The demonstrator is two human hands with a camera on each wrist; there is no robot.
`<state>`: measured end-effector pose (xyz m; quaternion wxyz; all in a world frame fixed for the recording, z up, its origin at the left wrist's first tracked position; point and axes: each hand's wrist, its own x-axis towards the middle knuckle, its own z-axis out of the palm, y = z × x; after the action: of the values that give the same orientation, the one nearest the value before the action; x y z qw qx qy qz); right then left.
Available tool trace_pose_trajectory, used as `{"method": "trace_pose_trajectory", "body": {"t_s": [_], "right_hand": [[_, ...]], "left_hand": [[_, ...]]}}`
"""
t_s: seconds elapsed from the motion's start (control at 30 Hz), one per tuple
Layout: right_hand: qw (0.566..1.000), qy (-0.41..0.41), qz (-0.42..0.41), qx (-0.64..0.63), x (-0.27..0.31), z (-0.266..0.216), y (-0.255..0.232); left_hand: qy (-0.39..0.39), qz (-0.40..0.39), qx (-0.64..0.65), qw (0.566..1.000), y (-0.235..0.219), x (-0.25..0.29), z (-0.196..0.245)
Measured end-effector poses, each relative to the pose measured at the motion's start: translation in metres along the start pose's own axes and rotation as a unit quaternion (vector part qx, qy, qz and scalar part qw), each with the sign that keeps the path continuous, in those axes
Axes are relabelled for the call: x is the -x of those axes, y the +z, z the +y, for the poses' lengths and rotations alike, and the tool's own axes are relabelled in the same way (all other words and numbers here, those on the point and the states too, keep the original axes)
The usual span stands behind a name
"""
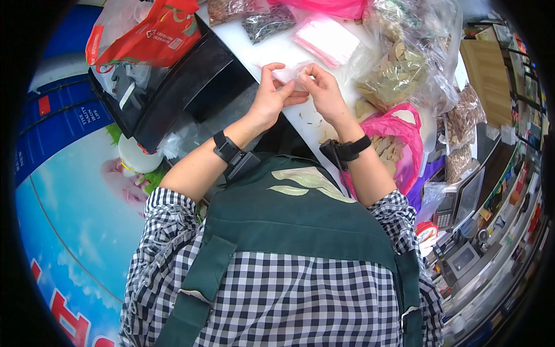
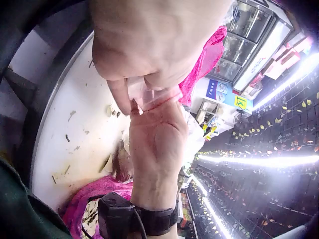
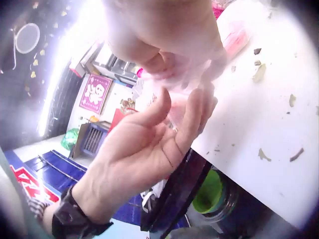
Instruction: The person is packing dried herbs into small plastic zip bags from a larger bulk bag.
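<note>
Over the white tabletop (image 1: 263, 55), both hands meet at a small clear plastic bag (image 1: 296, 70). My right hand (image 1: 325, 95) pinches it between thumb and bent fingers. On the other side my left hand (image 1: 270, 98) has its thumb and curved fingers around the bag's near part. In the left wrist view a red line runs along the edge of the bag (image 2: 155, 97), which is partly hidden by the fingers. Just beyond the hands lies a stack of clear bags with pink-red edges (image 1: 326, 39).
Bags of dried leaves (image 1: 399, 72) crowd the right, above an open pink bag (image 1: 413, 130) of more leaves. A black bin (image 1: 173, 87) stands left, with a red bag (image 1: 156, 37) over it. Leaf scraps (image 3: 259, 72) dot the tabletop.
</note>
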<state>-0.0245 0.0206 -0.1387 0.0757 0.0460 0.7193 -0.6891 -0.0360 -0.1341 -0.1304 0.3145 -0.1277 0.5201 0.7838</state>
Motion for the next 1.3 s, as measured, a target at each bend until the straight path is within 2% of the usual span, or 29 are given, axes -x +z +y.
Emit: {"method": "trace_pose_trajectory", "body": {"t_s": [0.03,0.1,0.17,0.23,0.3,0.37,0.4,0.43,0.47,0.5,0.53,0.57,0.6,0.63,0.67,0.7,0.73,0.8,0.9,0.93,0.97,1.0,1.03,1.07,1.1,1.17,1.23,1.3], "right_hand": [[0.993,0.036,-0.027,-0.113,0.000,-0.002,-0.002],[0.992,0.029,-0.022,-0.125,0.007,-0.015,-0.007],[0.990,0.022,-0.013,-0.135,0.016,-0.022,-0.016],[0.967,0.020,0.021,-0.253,0.025,-0.032,-0.024],[0.955,0.010,0.046,-0.291,0.040,-0.048,-0.035],[0.916,0.018,0.060,-0.396,0.055,-0.060,-0.051],[0.914,0.016,0.089,-0.395,0.063,-0.063,-0.057],[0.913,0.009,0.103,-0.396,0.072,-0.067,-0.064],[0.901,0.012,0.110,-0.420,0.082,-0.072,-0.071],[0.888,0.012,0.117,-0.445,0.092,-0.075,-0.077],[0.883,0.009,0.123,-0.453,0.102,-0.075,-0.081],[0.880,0.001,0.137,-0.454,0.111,-0.076,-0.085],[0.871,0.014,0.143,-0.470,0.120,-0.076,-0.086],[0.861,0.028,0.149,-0.485,0.127,-0.076,-0.089],[0.855,0.012,0.137,-0.499,0.135,-0.068,-0.092],[0.853,0.003,0.150,-0.500,0.143,-0.068,-0.094],[0.852,0.012,0.150,-0.502,0.151,-0.069,-0.096],[0.842,0.016,0.152,-0.518,0.169,-0.065,-0.097],[0.832,0.028,0.177,-0.525,0.194,-0.063,-0.103],[0.837,0.034,0.184,-0.515,0.203,-0.061,-0.111],[0.831,0.030,0.193,-0.520,0.210,-0.060,-0.117],[0.884,-0.017,0.319,-0.341,0.216,-0.063,-0.122],[0.890,-0.058,0.430,-0.143,0.222,-0.070,-0.127],[0.878,-0.075,0.453,-0.138,0.232,-0.084,-0.132],[0.884,-0.111,0.438,-0.117,0.241,-0.095,-0.135],[0.915,-0.121,0.385,-0.026,0.251,-0.124,-0.126],[0.941,-0.089,0.321,-0.055,0.251,-0.121,-0.117],[0.934,-0.123,0.327,-0.074,0.250,-0.105,-0.115]], "left_hand": [[0.015,0.001,0.033,0.999,-0.005,-0.006,-0.005],[0.029,-0.001,0.065,0.997,-0.010,-0.016,-0.005],[0.036,0.087,0.068,0.993,-0.009,-0.024,-0.003],[0.036,0.111,0.075,0.990,-0.015,-0.033,-0.001],[0.037,0.080,0.055,0.995,-0.023,-0.037,-0.001],[0.022,0.081,-0.086,0.993,-0.013,-0.023,0.016],[0.029,0.124,-0.193,0.973,-0.013,-0.017,0.019],[0.111,0.171,-0.355,0.912,-0.022,-0.021,0.013],[0.188,0.210,-0.437,0.854,-0.030,-0.020,0.006],[0.265,0.244,-0.509,0.782,-0.020,-0.003,0.017],[0.244,0.173,-0.407,0.863,-0.014,0.007,0.022],[0.213,0.097,-0.299,0.925,-0.006,0.015,0.026],[0.221,-0.015,-0.204,0.954,0.015,0.024,0.031],[0.106,-0.140,-0.136,0.975,0.026,0.026,0.035],[0.031,-0.188,-0.064,0.980,0.044,0.032,0.039],[-0.046,-0.234,0.006,0.971,0.061,0.037,0.040],[-0.053,-0.250,-0.001,0.967,0.070,0.035,0.037],[-0.093,-0.209,-0.043,0.973,0.083,0.028,0.034],[-0.106,-0.267,-0.060,0.956,0.077,0.006,0.014],[-0.082,-0.223,-0.099,0.966,0.100,0.020,0.021],[-0.089,-0.228,-0.107,0.964,0.111,0.023,0.023],[-0.034,-0.237,-0.198,0.951,0.120,0.024,0.026],[0.022,-0.244,-0.286,0.926,0.134,0.029,0.031],[0.047,-0.253,-0.316,0.913,0.152,0.039,0.035],[0.047,-0.257,-0.320,0.911,0.166,0.045,0.033],[0.166,-0.303,-0.391,0.853,0.190,0.050,0.025],[0.158,-0.334,-0.409,0.834,0.209,0.055,0.011],[0.052,-0.389,-0.309,0.866,0.225,0.066,0.002]]}}
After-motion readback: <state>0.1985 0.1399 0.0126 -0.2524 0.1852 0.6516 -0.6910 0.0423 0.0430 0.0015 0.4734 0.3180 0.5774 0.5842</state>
